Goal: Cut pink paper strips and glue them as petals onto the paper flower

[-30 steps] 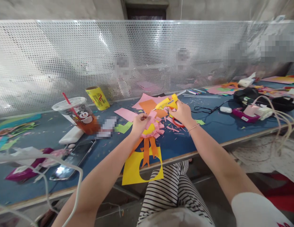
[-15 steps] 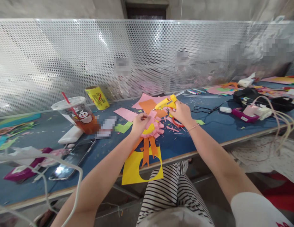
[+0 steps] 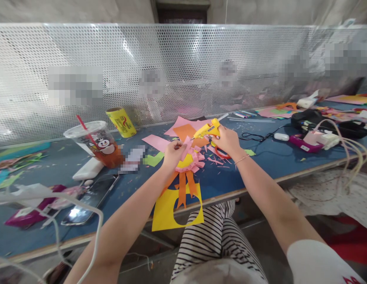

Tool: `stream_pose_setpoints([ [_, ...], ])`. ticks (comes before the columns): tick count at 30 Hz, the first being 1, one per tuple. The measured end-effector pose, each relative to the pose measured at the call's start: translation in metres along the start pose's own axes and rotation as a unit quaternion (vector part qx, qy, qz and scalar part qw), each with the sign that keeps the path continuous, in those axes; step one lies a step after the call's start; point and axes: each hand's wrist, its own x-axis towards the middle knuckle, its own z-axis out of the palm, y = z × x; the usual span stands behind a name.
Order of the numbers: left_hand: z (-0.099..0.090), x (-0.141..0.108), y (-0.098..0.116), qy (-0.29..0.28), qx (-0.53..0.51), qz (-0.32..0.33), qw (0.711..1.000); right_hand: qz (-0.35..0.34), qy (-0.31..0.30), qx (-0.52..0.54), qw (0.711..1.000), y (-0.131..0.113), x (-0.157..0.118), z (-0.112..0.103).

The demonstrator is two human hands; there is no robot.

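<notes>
My right hand [image 3: 226, 139] is wrapped round a yellow glue gun [image 3: 207, 129], its nozzle pointing left. Between the fingers of my left hand [image 3: 173, 154] is a small pink paper strip [image 3: 187, 145], close to the nozzle tip; whether they touch I cannot tell. Just below lies a paper rosette [image 3: 198, 161] with a yellow centre, pink folded edge and orange ribbon tails [image 3: 182, 191]. The tails overlap a yellow paper sheet [image 3: 164, 211] with a round cut-out, which hangs over the table's front edge. Red-handled scissors [image 3: 221, 153] lie partly under my right hand.
A plastic drink cup [image 3: 96, 144] with a red straw, a phone [image 3: 90, 201] and a yellow can [image 3: 122, 123] stand or lie on the left. White cables [image 3: 99, 225] loop at the lower left. Right are a power strip [image 3: 307, 145] and cords. A perforated metal screen [image 3: 183, 51] runs behind.
The pink strip in my left hand is tilted more upright and shows more of its face near the nozzle. My left hand has shifted slightly left; the glue gun stays almost in place.
</notes>
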Motion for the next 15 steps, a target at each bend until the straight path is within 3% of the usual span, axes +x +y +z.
stream_pose_setpoints([
  [7, -0.001, 0.000, 0.001, 0.018, -0.027, -0.006, 0.999, 0.057, 0.005, 0.009, 0.998, 0.011, 0.004, 0.000],
  [13, -0.001, 0.001, -0.002, 0.016, -0.054, -0.024, 0.998, 0.207, 0.006, 0.057, 0.977, 0.062, 0.009, 0.016],
  [15, 0.000, 0.002, -0.003, 0.010, -0.080, -0.026, 0.996, 0.183, -0.011, 0.055, 0.982, 0.078, 0.006, 0.019],
])
